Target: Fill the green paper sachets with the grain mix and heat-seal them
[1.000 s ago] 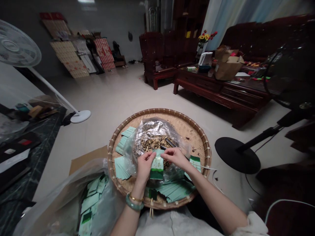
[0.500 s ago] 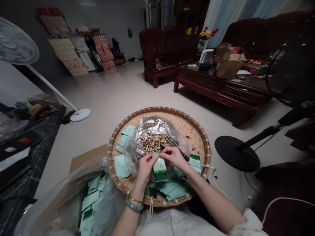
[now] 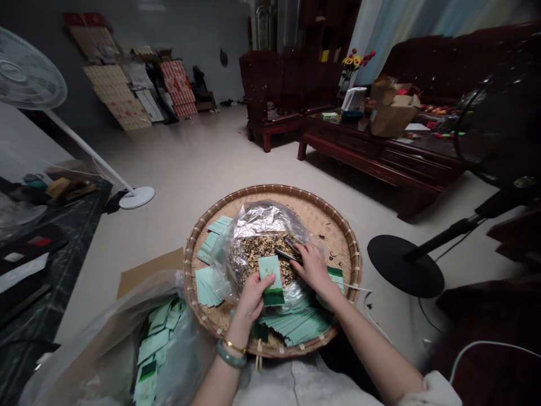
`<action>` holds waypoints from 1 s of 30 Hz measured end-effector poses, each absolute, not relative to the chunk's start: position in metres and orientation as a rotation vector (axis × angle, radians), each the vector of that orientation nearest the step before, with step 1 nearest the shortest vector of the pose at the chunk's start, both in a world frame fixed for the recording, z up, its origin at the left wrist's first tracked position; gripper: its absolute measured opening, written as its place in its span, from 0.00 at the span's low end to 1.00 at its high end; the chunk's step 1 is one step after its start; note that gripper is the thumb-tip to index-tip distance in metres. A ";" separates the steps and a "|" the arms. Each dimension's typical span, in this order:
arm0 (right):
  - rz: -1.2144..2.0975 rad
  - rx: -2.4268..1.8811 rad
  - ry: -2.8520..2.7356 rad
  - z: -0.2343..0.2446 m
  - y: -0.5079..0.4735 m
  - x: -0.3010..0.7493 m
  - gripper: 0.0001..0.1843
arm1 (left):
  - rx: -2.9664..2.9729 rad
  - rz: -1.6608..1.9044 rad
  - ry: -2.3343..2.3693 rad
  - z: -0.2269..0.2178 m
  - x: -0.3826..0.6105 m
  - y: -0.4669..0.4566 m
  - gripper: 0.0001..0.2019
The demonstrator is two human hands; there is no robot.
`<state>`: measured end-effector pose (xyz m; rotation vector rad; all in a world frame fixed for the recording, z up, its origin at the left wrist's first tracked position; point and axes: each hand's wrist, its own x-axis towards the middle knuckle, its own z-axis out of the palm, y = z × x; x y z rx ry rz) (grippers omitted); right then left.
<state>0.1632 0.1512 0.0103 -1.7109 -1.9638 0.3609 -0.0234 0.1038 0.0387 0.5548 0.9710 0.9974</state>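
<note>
My left hand (image 3: 252,294) pinches a small green and white packet (image 3: 270,280) upright over a clear plastic bag (image 3: 230,248). Inside that bag lies a loose mix of dark and pale grains (image 3: 257,248). Across the mix rests a black tong-like tool (image 3: 288,255) with two slim arms. My right hand (image 3: 313,268) is closed around the tool's rear part, and its palm hides the handle. A fan of more green packets (image 3: 296,324) lies below my hands.
The round woven bamboo tray (image 3: 357,254) also carries pale green packet stacks (image 3: 208,287) at left. A large plastic bag of packets (image 3: 154,344) stands at lower left. A white cord (image 3: 357,288) crosses the tray's right rim. A black fan base (image 3: 403,265) stands at right.
My right hand has left the packet's top edge and moved up and right onto the black tool. My left hand now holds the packet alone, from lower down.
</note>
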 end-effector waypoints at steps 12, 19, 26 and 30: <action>1.013 -1.516 -1.753 0.036 0.163 0.183 0.29 | 0.620 0.990 1.028 0.039 -0.028 0.102 0.22; 1.560 -1.244 -1.861 0.079 0.157 0.184 0.28 | 0.830 0.906 1.108 0.034 -0.025 0.105 0.19; 1.559 -1.227 -1.866 0.082 0.158 0.163 0.20 | 0.912 0.852 1.128 0.038 -0.027 0.102 0.18; 1.523 -1.228 -1.818 0.077 0.159 0.161 0.20 | 0.941 0.843 1.148 0.041 -0.029 0.102 0.17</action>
